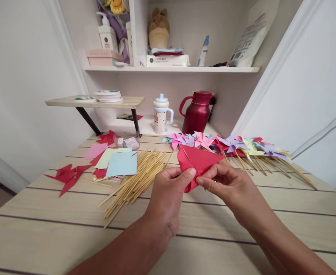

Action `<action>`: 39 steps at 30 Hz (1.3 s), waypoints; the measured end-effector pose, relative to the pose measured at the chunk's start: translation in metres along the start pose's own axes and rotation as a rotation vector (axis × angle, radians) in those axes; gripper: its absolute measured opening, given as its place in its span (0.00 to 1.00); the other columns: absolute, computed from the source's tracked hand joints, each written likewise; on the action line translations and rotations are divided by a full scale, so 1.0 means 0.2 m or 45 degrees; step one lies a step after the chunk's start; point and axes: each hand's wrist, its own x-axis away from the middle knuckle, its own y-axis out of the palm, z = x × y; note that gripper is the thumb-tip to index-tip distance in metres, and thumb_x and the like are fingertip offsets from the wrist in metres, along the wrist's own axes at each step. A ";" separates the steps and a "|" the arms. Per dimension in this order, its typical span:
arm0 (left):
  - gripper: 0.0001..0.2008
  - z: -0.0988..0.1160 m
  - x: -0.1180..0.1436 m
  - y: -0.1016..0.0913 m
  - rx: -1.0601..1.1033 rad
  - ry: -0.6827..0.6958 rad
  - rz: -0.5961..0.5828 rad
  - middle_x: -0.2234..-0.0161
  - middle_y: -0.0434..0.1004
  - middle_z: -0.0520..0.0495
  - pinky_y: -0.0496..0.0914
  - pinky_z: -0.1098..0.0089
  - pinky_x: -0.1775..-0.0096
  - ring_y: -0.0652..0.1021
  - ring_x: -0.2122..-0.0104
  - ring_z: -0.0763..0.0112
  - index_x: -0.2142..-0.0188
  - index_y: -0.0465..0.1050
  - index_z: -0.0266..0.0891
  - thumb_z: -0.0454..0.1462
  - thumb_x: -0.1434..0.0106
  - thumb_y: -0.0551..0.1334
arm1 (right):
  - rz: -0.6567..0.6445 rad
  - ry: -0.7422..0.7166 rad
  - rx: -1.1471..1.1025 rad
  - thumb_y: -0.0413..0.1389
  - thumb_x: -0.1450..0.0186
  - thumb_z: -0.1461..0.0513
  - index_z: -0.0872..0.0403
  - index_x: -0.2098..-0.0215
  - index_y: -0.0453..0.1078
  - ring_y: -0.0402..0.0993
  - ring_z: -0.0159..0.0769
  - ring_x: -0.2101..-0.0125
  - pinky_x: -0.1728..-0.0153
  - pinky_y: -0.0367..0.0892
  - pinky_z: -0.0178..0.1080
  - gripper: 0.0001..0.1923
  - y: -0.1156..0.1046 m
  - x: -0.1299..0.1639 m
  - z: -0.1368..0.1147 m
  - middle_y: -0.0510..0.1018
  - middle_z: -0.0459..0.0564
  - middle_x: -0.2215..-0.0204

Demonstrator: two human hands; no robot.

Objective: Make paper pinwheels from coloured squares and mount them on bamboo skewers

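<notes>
A sheet of red paper, partly folded, is held up above the table between both hands. My left hand pinches its lower left part, with the thumb pressed on the front near the middle. My right hand grips the lower right side, thumb and index finger meeting close to the left thumb. A pile of thin wooden sticks lies just left of my left hand. Behind the red paper, finished paper pinwheels in several colours rest in a row on their sticks.
Coloured paper squares are stacked at the left, beside red cut paper pieces and a small clear bag. At the back stand a tumbler, a dark red jug and a small raised shelf with rolls of tape.
</notes>
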 end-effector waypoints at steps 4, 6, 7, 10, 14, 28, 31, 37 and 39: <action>0.10 0.00 0.01 0.01 -0.008 -0.006 -0.001 0.76 0.74 0.50 0.70 0.60 0.56 0.74 0.71 0.69 0.76 0.76 0.39 0.42 0.46 0.70 | -0.014 0.043 -0.043 0.65 0.42 0.51 0.51 0.75 0.75 0.74 0.39 0.68 0.67 0.67 0.41 0.13 0.00 0.01 -0.02 0.78 0.49 0.71; 0.09 0.01 0.01 0.01 0.014 -0.025 0.011 0.75 0.76 0.50 0.70 0.60 0.56 0.74 0.71 0.68 0.75 0.77 0.39 0.42 0.46 0.70 | -0.017 0.027 -0.061 0.65 0.42 0.51 0.51 0.76 0.74 0.74 0.39 0.68 0.67 0.67 0.41 0.13 0.00 0.01 -0.03 0.77 0.48 0.71; 0.09 0.01 0.01 0.01 0.026 -0.037 0.018 0.74 0.77 0.49 0.71 0.60 0.56 0.75 0.71 0.68 0.74 0.78 0.39 0.42 0.46 0.70 | -0.015 0.010 -0.060 0.65 0.42 0.51 0.51 0.77 0.73 0.73 0.38 0.69 0.67 0.67 0.41 0.14 0.00 0.01 -0.03 0.77 0.48 0.72; 0.09 0.00 0.01 0.01 0.053 -0.050 0.024 0.74 0.78 0.49 0.71 0.61 0.57 0.76 0.70 0.68 0.73 0.78 0.39 0.42 0.46 0.70 | 0.007 -0.007 -0.055 0.65 0.42 0.51 0.51 0.78 0.72 0.72 0.38 0.70 0.67 0.67 0.41 0.15 0.00 0.01 -0.04 0.76 0.47 0.73; 0.08 0.00 0.01 0.01 0.038 -0.035 0.000 0.72 0.79 0.48 0.71 0.62 0.57 0.77 0.69 0.67 0.72 0.80 0.38 0.41 0.47 0.71 | 0.031 0.039 -0.085 0.66 0.43 0.51 0.51 0.77 0.74 0.73 0.38 0.71 0.69 0.66 0.40 0.14 0.01 0.02 -0.05 0.77 0.48 0.74; 0.07 0.00 0.02 0.02 0.028 0.007 0.029 0.72 0.79 0.48 0.72 0.62 0.56 0.76 0.69 0.67 0.72 0.78 0.37 0.39 0.46 0.70 | -0.032 0.060 -0.050 0.64 0.41 0.51 0.51 0.77 0.73 0.70 0.37 0.72 0.71 0.63 0.39 0.14 -0.01 0.02 -0.05 0.77 0.47 0.75; 0.07 0.00 0.02 0.02 0.009 0.006 0.037 0.71 0.80 0.47 0.72 0.62 0.56 0.77 0.69 0.67 0.71 0.79 0.37 0.39 0.46 0.70 | -0.032 0.038 -0.071 0.64 0.41 0.52 0.51 0.77 0.72 0.70 0.36 0.72 0.71 0.63 0.39 0.14 -0.01 0.02 -0.05 0.76 0.46 0.76; 0.07 0.01 0.02 0.04 -0.005 0.011 0.041 0.71 0.81 0.47 0.72 0.65 0.58 0.78 0.69 0.68 0.71 0.79 0.37 0.38 0.47 0.70 | -0.035 0.017 -0.075 0.64 0.40 0.53 0.51 0.77 0.71 0.70 0.37 0.72 0.71 0.64 0.40 0.14 -0.01 0.02 -0.04 0.77 0.46 0.76; 0.07 0.01 0.01 0.04 -0.037 0.025 0.062 0.70 0.81 0.47 0.72 0.66 0.61 0.78 0.70 0.68 0.70 0.80 0.37 0.39 0.46 0.69 | -0.040 0.015 -0.039 0.64 0.40 0.52 0.51 0.77 0.71 0.71 0.38 0.71 0.70 0.66 0.41 0.15 -0.01 0.02 -0.04 0.77 0.47 0.76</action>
